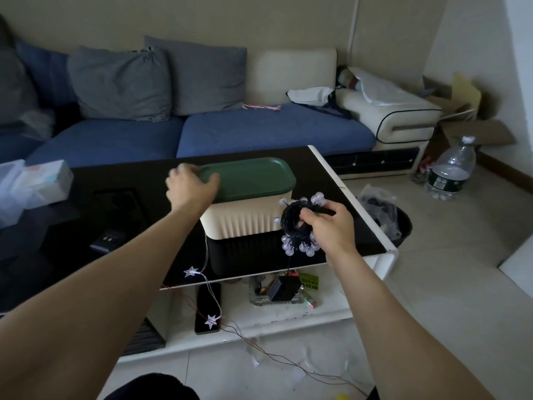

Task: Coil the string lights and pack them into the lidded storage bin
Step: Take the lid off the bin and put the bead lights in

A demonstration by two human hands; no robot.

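Coiling looks done: right hand (pixel 328 226) is gripping the coiled globe string lights (pixel 297 226) just beside the storage bin (pixel 245 220) on the black surface (pixel 129 180). Left hand (pixel 191 184) is grasping the green lid (pixel 251 176), which is sitting closed. Remaining: opening, packing, closing.

The left hand (pixel 190 186) covers the near left corner of the green lid (pixel 248 176), so whether that corner is lifted cannot be told. The right hand (pixel 328 226) hides the three o'clock side of the coiled string lights (pixel 297 223); its fingertips are buried in the wires. The bin (pixel 245 220) hides where the star-light wire (pixel 206 255) starts. At nine o'clock, the clear boxes (pixel 26 186) are blurred and cut by the edge.
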